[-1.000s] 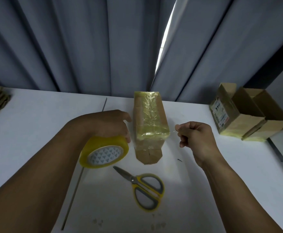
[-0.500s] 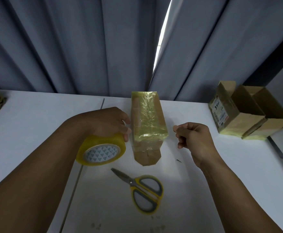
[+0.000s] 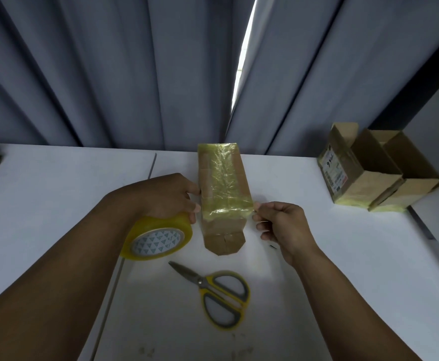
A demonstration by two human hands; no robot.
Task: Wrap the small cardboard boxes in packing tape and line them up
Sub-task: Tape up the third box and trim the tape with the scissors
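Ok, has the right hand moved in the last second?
Yes. Against the taped box, the right hand has moved left: the earlier gap is closed and its fingertips now pinch the tape at the box's right edge.

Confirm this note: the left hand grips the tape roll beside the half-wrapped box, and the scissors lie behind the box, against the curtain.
Wrong on the scissors: the head view shows them in front of the box, nearer the person. The left hand grips the tape roll beside it.
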